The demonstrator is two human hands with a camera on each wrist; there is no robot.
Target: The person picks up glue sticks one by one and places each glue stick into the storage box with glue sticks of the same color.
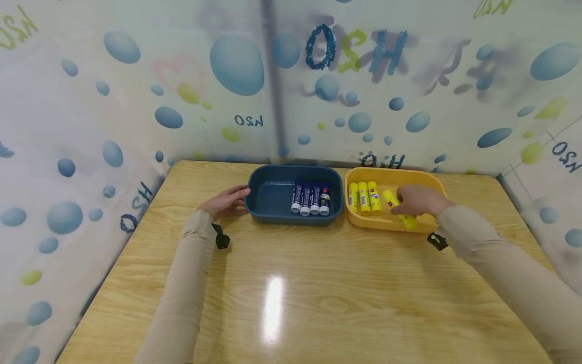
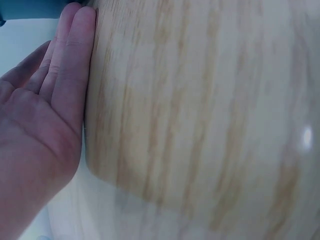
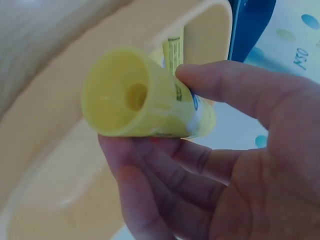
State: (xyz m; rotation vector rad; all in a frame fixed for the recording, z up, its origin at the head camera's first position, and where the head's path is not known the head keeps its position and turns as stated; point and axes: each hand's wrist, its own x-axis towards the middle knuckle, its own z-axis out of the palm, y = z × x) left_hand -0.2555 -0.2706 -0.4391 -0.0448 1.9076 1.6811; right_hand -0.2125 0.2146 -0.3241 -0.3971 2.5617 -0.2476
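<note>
In the head view my right hand (image 1: 420,199) holds a yellow glue stick (image 1: 408,221) tilted over the yellow tray (image 1: 391,225). The right wrist view shows the thumb and fingers gripping this glue stick (image 3: 160,100), its hollow base facing the camera. Three more yellow glue sticks (image 1: 364,198) lie side by side at the tray's left end. My left hand (image 1: 226,202) touches the left end of the dark blue tray (image 1: 295,220). Its fingers look straight in the left wrist view. Several white glue sticks with dark blue caps (image 1: 305,199) lie in a row in the blue tray's right half.
Both trays stand side by side near the back of the wooden table (image 1: 318,283). Behind them rises a patterned curtain (image 1: 318,111) with blue and green spots. Black camera mounts (image 1: 221,237) sit at both wrists.
</note>
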